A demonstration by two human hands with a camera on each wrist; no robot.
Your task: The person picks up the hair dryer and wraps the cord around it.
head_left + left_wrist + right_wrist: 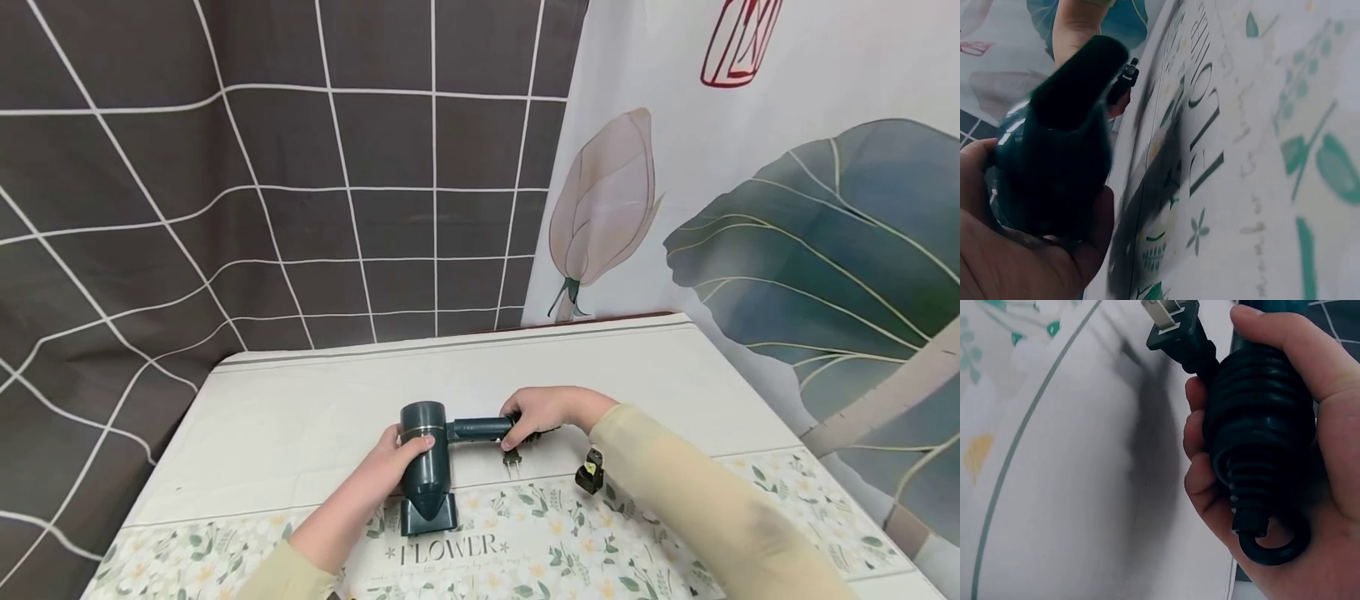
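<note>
A dark teal hair dryer (429, 475) is held just above the table, its flat nozzle (428, 515) toward the near side and its handle (476, 429) pointing right. My left hand (384, 468) grips the barrel, thumb on top and fingers around the far side. Around the handle's end, my right hand (546, 410) holds the black cord (1263, 406) wound there. A two-pin plug (1175, 331) sticks out beside the right fingers, its prongs bare. In the left wrist view the nozzle hides much of the handle.
The table (315, 417) has a pale cover with a floral band and the printed word FLOWER. A dark gridded curtain (390, 225) stands behind and to the left. On the right hangs a white curtain (675, 208) with flower and leaf prints. A small black device (590, 472) sits by the right wrist.
</note>
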